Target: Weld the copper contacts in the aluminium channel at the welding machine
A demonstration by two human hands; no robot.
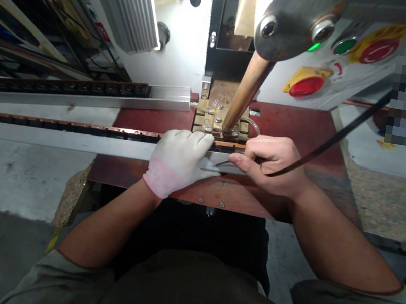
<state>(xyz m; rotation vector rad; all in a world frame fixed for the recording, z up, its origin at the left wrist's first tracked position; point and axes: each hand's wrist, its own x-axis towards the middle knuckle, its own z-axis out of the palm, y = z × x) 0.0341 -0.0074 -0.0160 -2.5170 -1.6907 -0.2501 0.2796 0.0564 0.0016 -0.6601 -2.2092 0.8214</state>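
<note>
My left hand (182,159), in a white glove with a pink cuff, is closed over a long aluminium rail (126,148). Its fingers lie across a black and copper-coloured strip (113,132) along the rail's far side. My bare right hand (274,163) pinches a thin black band (326,150) between thumb and curled fingers. From the upper right the band passes through this hand, and its narrow end points toward my left thumb. Just beyond both hands sits a brass fixture block (208,117) with a copper rod (249,92) coming down onto it.
A second rail (169,98) carrying a black strip lies behind, to the left. Under the work is a reddish-brown board (291,127). A ribbed metal housing (122,0) hangs at upper left. Red buttons (306,86) on yellow plates and a green button (345,45) are at upper right.
</note>
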